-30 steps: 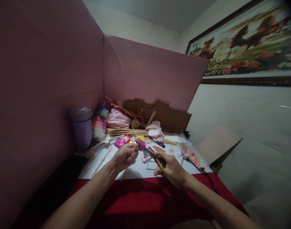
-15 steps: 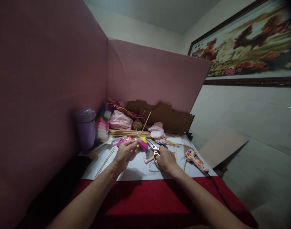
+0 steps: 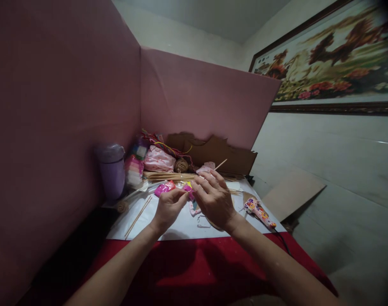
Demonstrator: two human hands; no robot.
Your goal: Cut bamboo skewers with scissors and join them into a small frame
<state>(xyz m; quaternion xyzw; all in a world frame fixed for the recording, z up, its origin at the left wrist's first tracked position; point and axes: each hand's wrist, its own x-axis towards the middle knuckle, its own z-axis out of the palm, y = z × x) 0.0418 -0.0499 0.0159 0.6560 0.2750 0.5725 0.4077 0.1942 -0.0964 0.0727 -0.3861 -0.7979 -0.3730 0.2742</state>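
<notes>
My left hand (image 3: 171, 208) is closed in a pinch at the lower end of a thin wooden stick (image 3: 221, 164). The stick slants up to the right behind my right hand (image 3: 215, 200), and only its tip shows past the fingers. My right hand is open, its fingers stretched out beside the left fingertips; whether it touches the stick is hidden. Below it, part of the scissors' handle (image 3: 215, 225) shows on the white sheet. Bright pink clay packs (image 3: 164, 188) lie just beyond my left hand.
A bundle of wooden sticks (image 3: 165, 177) lies behind, with a twine ball (image 3: 181, 165) and pink cloth (image 3: 159, 159). At left stands a purple container (image 3: 113, 176); at right, a patterned glue gun (image 3: 260, 212) with its cord. Torn cardboard (image 3: 213, 149) leans at the back.
My right hand has let go of the scissors, which now lie on the table, and moved up and left to the stick. The stick has tilted from steep to a low rightward slant.
</notes>
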